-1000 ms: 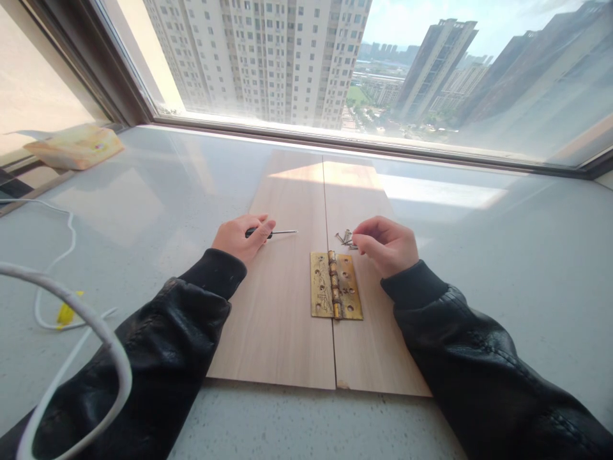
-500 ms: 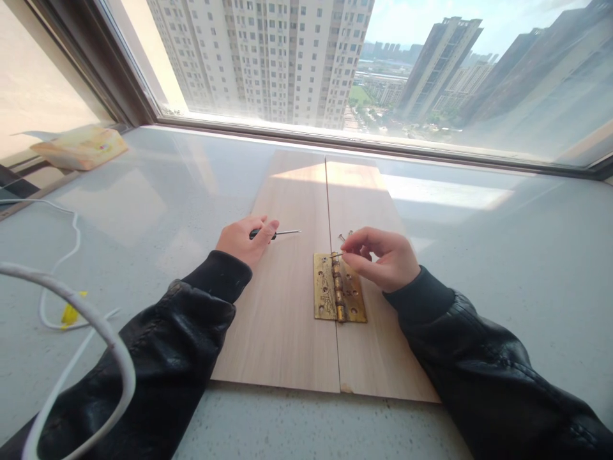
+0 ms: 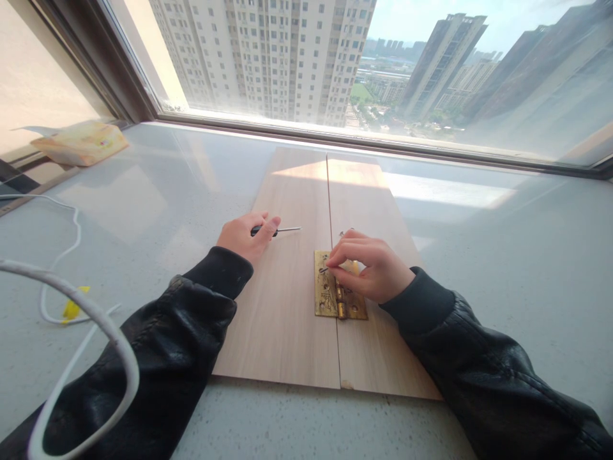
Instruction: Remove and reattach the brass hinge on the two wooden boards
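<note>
My left hand is closed round the black handle of a screwdriver, whose shaft points right above the left board. Between thumb and fingertips, my right hand pinches a screw over the left leaf of a brass hinge. The screw's tip is at one of the hinge's holes; whether it sits inside I cannot tell. The hinge lies open across the seam of two pale wooden boards, and my right hand hides part of its right leaf. Loose screws lie just beyond my right hand, partly covered.
The boards rest on a speckled white sill below a large window. At the left, a white cable loops up near my left sleeve, with a yellow tag beyond it. A tissue pack sits in the far left corner.
My right hand has moved left and slightly nearer to me, bringing the screw from the hinge's barrel to a hole in the left leaf. My left hand holds the screwdriver almost unmoved.
</note>
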### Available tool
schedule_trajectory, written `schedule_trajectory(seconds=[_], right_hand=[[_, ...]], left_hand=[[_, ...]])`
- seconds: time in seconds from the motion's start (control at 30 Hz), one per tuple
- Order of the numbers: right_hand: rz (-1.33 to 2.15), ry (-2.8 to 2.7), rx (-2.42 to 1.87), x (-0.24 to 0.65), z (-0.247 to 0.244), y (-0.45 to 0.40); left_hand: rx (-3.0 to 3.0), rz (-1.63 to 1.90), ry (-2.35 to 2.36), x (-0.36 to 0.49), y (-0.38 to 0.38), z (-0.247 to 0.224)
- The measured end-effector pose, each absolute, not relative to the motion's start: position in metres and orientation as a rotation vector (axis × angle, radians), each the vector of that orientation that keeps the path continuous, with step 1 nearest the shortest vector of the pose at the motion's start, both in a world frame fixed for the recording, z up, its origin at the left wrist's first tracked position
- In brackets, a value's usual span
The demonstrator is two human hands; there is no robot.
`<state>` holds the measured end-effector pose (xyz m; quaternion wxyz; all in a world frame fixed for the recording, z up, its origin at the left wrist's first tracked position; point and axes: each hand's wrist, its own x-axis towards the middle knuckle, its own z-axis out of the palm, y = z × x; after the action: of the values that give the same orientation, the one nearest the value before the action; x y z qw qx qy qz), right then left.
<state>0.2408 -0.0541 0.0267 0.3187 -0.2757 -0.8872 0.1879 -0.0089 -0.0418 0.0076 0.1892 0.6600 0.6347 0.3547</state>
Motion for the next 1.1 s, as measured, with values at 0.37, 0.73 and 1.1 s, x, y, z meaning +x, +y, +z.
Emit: schedule_trajectory(seconds=[0.37, 0.73, 1.1], right_hand=[[0.431, -2.375, -0.691, 0.2408, 0.0269, -0.0548], [0.445, -2.376, -0.702, 0.2437, 0.0255, -0.0518], [0.445, -2.417, -0.645, 0.2411, 0.0249, -0.0524]], left_hand=[[1.849, 0.982, 1.804, -0.007, -0.0429, 0.0099], [1.86, 1.005, 1.794, -0.0108, -0.0422, 0.0043], [1.87, 0.988, 1.814, -0.0085, -0.0428, 0.0079]])
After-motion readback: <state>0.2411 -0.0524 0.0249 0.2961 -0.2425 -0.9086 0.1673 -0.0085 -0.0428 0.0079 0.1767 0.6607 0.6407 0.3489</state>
